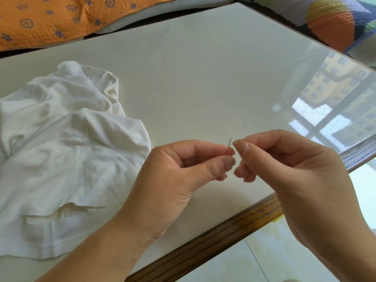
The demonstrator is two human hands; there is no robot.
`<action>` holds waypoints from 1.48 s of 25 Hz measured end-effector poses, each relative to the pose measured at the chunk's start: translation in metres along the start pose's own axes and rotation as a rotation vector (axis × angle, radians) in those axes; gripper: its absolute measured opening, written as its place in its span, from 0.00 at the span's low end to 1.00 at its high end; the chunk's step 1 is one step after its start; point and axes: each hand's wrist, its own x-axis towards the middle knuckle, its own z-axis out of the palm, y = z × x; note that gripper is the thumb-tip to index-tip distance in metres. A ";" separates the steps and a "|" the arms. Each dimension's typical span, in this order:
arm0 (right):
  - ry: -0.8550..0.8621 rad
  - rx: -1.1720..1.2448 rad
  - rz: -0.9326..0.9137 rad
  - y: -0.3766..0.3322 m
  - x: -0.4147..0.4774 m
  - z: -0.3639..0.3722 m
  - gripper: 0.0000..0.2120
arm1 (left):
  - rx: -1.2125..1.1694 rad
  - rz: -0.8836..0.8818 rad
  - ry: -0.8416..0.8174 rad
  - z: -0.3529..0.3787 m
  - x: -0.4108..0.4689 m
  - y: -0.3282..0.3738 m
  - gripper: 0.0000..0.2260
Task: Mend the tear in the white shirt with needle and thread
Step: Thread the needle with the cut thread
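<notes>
Over the table's (203, 88) near edge the left hand (179, 169) pinches the needle (229, 145), eye up, the right hand (284, 165) pinches a thread (235, 142) end just beside the eye, and the torn shirt (67, 151) lies crumpled at the left edge.

left hand (173, 176) pinching needle (229, 145), right hand (295, 169) pinching thread (235, 141) (fingertips almost meeting)

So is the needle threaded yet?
Not yet. The needle in the left hand shows an empty eye; the thread pinched by the right hand ends just beside it.
</notes>
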 end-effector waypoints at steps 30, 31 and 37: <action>-0.006 -0.050 -0.037 0.000 -0.002 0.002 0.05 | 0.036 0.048 -0.050 -0.002 0.000 -0.001 0.07; -0.008 -0.052 -0.040 0.000 -0.002 0.002 0.05 | 0.042 0.052 -0.051 -0.002 0.000 -0.001 0.07; -0.020 -0.031 -0.044 0.000 -0.003 0.002 0.02 | 0.049 0.057 -0.048 -0.002 -0.001 0.000 0.07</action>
